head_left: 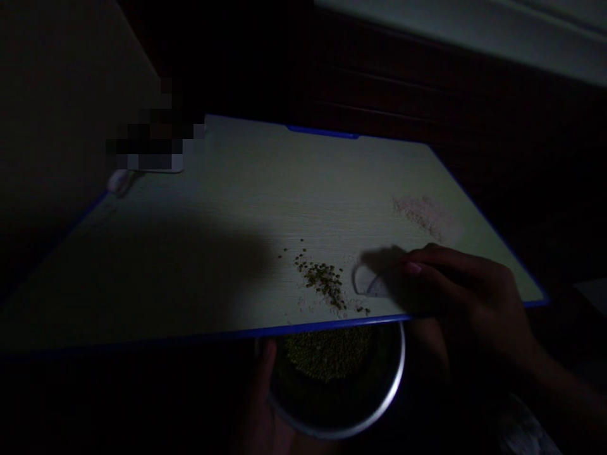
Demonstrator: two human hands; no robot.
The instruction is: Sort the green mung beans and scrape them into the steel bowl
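My right hand (465, 291) is closed on a clear, thin piece with a rounded edge (372, 284). Its exact kind is hard to make out in the dim light. The piece rests on the tabletop just right of a small heap of green beans, perhaps mung beans (325, 281), with pale bits scattered around them. Below the table's front edge, my left hand (268, 398) grips the left side of a round metal bowl (396, 388). More green beans (327, 354) lie inside the bowl. The table covers the bowl's far side.
The light-coloured folding table (284, 177) has a blue rim. A patch of pale pinkish grains (427, 215) lies at its right. At the far left is a white object with a cord (156, 163), partly blurred out. Dark furniture (370, 82) stands behind.
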